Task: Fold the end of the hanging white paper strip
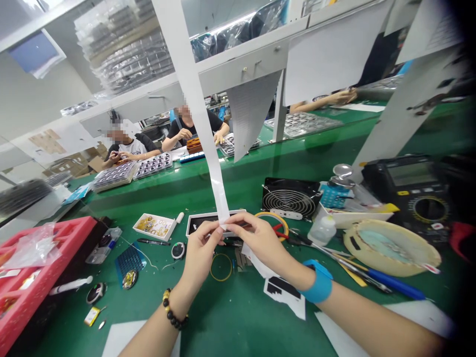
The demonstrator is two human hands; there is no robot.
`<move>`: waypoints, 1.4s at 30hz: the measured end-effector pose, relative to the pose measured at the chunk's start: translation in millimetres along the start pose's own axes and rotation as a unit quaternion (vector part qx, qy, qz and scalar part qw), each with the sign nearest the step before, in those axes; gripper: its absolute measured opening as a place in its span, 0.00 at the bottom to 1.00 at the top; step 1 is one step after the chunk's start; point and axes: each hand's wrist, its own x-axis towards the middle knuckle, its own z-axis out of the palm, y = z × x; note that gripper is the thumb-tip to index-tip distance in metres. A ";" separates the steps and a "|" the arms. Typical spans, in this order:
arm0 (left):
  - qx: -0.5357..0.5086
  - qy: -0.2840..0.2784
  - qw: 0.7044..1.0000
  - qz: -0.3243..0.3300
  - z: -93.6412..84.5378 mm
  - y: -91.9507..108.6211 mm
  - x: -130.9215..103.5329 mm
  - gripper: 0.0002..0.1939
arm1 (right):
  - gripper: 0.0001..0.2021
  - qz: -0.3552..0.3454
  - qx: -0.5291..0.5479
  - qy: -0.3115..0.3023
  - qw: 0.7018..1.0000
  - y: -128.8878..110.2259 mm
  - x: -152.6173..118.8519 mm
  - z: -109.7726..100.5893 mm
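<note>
A long white strip (203,114), like tape or paper, runs from the top of the view down to my fingers. My left hand (203,245) pinches its lower end between thumb and fingertips, a beaded bracelet on the wrist. Close against it, my right hand (256,235) pinches the same end from the other side; a blue wrist strap (319,282) is on that arm. Behind the hands lies a white box with a dark inside (193,224). A yellow rubber band (220,267) and a white sheet with black pieces (284,292) rest on the green table below.
To the left stand a red foam tray (40,277), a pen (153,242) and a small box of yellow rings (154,225). Rightward are a black fan (292,196), a clear bottle (323,229), a yellowish bowl (390,248) and a multimeter (409,193). Several people work across the bench.
</note>
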 end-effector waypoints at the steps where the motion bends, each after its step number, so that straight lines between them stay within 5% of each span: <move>1: -0.004 0.000 1.000 -0.001 0.5 0.3 -0.3 0.14 | 0.08 -0.003 0.000 0.001 1.000 -0.3 -0.1 -0.1; 23: 0.007 0.003 1.000 -0.002 1.8 -4.7 -0.7 0.14 | 0.08 -0.015 0.001 -0.005 1.000 2.2 -0.7 -0.2; 42: -0.060 0.016 0.998 -0.005 4.3 -3.2 0.4 0.20 | 0.21 0.028 0.045 0.010 0.999 0.7 0.8 3.7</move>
